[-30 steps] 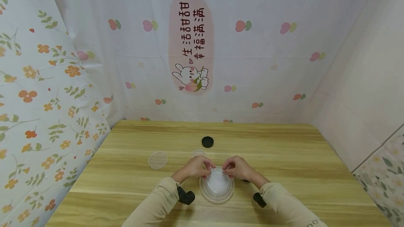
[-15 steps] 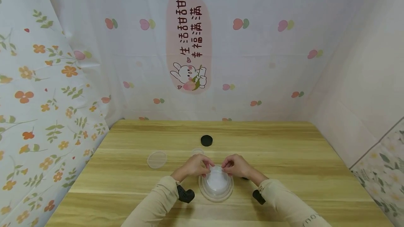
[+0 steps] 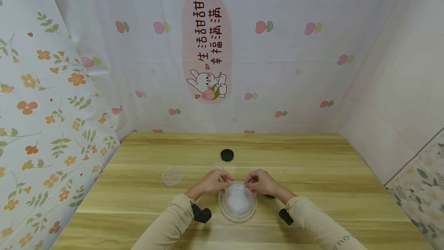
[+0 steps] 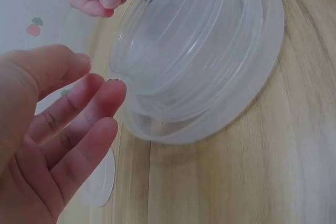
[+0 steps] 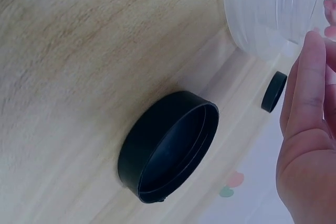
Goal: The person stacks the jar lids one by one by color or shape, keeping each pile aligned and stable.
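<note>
Clear round plastic lids (image 3: 237,200) lie stacked on the table between the two hands, smaller ones on top of a wider one. My left hand (image 3: 215,181) is at the far left side of the stack; its loosely bent fingers (image 4: 86,145) hold nothing and stand apart from the rim in the left wrist view. My right hand (image 3: 262,182) is at the far right side, fingertips close to the rim (image 5: 302,38). Nothing shows between its thumb and fingers in the left wrist view; whether they touch the rim I cannot tell.
A black round cap (image 3: 227,155) lies behind the stack. Another black cap (image 5: 168,148) lies beside the right forearm. A flat clear disc (image 3: 172,176) is at the left, and a smaller clear disc (image 3: 217,167) sits behind the left hand. Patterned cloth (image 3: 277,68) hangs behind the table.
My left hand has drawn slightly left, away from the stack's rim, and its fingers have come off it. The right hand has hardly moved. The head view has shifted a little.
</note>
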Demonstrator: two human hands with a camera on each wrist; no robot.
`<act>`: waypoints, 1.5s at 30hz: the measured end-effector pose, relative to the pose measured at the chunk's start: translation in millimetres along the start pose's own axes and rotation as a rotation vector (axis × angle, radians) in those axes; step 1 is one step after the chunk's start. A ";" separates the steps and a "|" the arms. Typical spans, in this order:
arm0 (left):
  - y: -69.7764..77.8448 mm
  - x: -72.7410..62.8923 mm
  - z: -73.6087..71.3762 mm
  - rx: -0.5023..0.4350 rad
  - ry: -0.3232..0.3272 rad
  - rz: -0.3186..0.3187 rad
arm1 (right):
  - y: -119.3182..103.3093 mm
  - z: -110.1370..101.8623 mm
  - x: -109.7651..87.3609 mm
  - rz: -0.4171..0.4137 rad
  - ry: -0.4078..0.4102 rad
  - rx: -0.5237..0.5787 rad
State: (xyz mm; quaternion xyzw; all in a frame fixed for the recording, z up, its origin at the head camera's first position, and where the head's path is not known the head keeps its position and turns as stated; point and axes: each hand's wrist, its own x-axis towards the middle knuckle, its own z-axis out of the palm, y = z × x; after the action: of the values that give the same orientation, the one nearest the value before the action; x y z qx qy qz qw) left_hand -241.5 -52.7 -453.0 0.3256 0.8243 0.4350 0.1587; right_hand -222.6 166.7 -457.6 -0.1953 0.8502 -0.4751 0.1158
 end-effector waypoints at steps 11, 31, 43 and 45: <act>-1.0 -4.7 -14.8 0.011 0.065 0.021 | -10.4 -5.9 4.5 -0.003 0.017 -0.031; -15.9 -49.0 -73.1 0.138 0.124 0.005 | -90.4 13.4 30.8 -0.097 0.008 0.056; -41.8 -85.6 -94.7 0.263 0.296 -0.005 | -79.7 45.6 74.5 -0.106 -0.014 0.077; -44.5 -89.2 -101.3 0.303 0.333 -0.030 | -80.7 51.4 79.0 -0.110 -0.016 0.075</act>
State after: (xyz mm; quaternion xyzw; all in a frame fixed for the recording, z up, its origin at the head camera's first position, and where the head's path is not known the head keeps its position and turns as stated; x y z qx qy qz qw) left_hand -248.7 -193.3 -433.6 0.2571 0.8998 0.3516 -0.0236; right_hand -255.9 54.4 -416.5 -0.2408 0.8189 -0.5106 0.1037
